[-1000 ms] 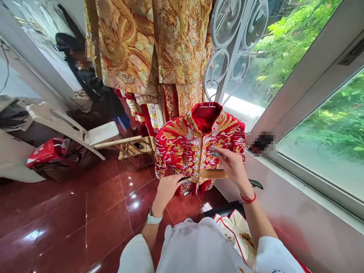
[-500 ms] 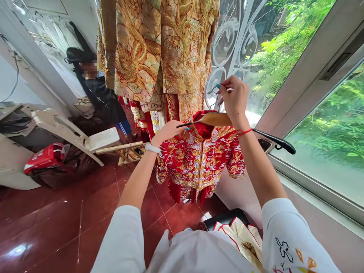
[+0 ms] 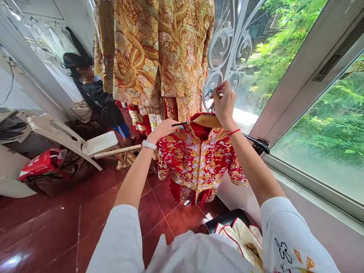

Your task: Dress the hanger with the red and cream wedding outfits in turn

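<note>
A red jacket [image 3: 182, 153] with gold and silver embroidery hangs in front of me on a wooden hanger [image 3: 209, 121]. My left hand [image 3: 163, 131] is closed on the left end of a black hanger [image 3: 256, 143], beside the jacket's collar. The rest of that hanger passes behind the wooden one and my right forearm, and its right end shows near the window frame. Above the collar, my right hand [image 3: 226, 102] pinches a thin metal hook [image 3: 208, 93], apparently the black hanger's. Whether my left hand touches the jacket is hidden.
Gold embroidered garments [image 3: 136, 57] hang behind the jacket. A window [image 3: 321, 121] is on the right. Cream cloth with red trim [image 3: 239, 237] lies on a black seat below. At left are a person [image 3: 96, 98], a white chair [image 3: 101, 143], a bamboo piece [image 3: 119, 151] and a red bag [image 3: 42, 163].
Both hands have shifted slightly left, and my right hand is a little lower. The right end of the black hanger has swung left, toward my right forearm. The view has shifted slightly.
</note>
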The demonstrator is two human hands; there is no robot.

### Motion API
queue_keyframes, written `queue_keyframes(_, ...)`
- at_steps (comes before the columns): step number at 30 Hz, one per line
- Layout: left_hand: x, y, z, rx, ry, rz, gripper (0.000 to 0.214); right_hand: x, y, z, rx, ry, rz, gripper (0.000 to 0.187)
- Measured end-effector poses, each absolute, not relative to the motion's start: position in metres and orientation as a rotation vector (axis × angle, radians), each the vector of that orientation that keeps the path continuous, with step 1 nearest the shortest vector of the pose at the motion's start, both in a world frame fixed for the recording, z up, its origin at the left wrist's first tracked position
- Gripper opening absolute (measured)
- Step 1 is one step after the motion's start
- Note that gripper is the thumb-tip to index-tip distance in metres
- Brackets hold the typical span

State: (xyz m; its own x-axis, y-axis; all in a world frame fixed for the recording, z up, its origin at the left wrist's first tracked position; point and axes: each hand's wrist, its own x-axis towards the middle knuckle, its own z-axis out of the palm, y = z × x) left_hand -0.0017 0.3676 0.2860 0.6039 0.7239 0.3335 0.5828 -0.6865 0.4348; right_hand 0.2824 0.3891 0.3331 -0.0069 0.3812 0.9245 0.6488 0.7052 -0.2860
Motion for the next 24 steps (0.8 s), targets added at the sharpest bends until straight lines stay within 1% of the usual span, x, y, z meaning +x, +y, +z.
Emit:
queue_keyframes(4,-0.011,0.372,0.289,2.570,1.080,0.678,0.067,0.269,0.387,0.335,-0.849,-1.598,-0.213,0.027)
queue_keyframes(8,-0.023,0.365,0.278,2.545,1.123,0.655,0.068,0.261,0.368,0.328,-0.893,-1.635,-0.069,0.024)
queue_keyframes(14,-0.025,0.358,0.254,2.514,1.081,0.704,0.068,0.271,0.344,0.307,-0.949,-1.635,0.171,0.033)
queue_keyframes(17,-0.016,0.356,0.248,2.492,1.082,0.749,0.066,0.269,0.350,0.308,-0.998,-1.639,0.250,0.042)
queue_keyframes(19,-0.010,0.353,0.248,2.475,1.074,0.743,0.063,0.266,0.350,0.312,-1.037,-1.646,0.256,0.044)
queue_keyframes(22,-0.010,0.347,0.251,2.475,1.098,0.764,0.058,0.278,0.331,0.313,-1.046,-1.601,0.191,0.035)
queue_keyframes(24,-0.021,0.344,0.248,2.464,1.127,0.955,0.049,0.305,0.305,0.300,-1.022,-1.461,0.062,0.027)
